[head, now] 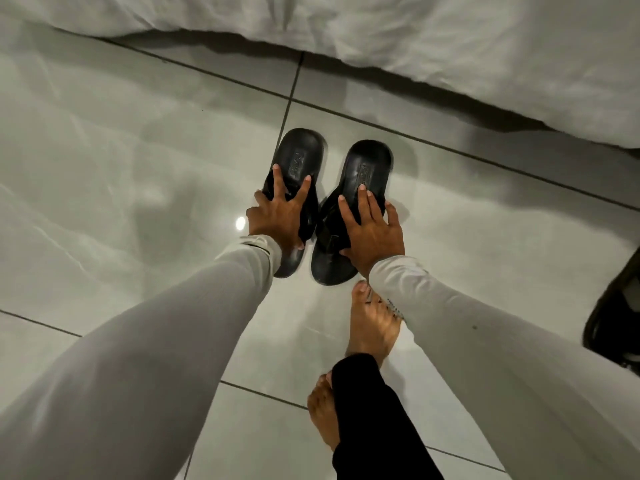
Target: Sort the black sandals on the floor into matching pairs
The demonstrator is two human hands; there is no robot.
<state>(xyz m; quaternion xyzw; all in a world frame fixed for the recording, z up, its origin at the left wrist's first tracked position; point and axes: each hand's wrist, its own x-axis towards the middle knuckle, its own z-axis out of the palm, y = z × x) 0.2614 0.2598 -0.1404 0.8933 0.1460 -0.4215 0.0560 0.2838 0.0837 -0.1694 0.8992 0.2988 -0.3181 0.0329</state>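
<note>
Two black sandals lie side by side on the pale tiled floor, heels pointing toward the bed. My left hand (279, 216) rests with spread fingers on the straps of the left sandal (300, 157). My right hand (371, 230) lies the same way over the straps of the right sandal (367, 164). Both hands press down on top of the sandals, and the wrists and sleeves hide the toe ends. I cannot tell whether the fingers curl around the straps.
A bed with white hanging bedding (450, 39) runs across the top. My bare feet (370, 323) stand just behind the sandals. Another dark shoe (614, 317) sits at the right edge. Glossy floor tiles (104, 174) spread to the left.
</note>
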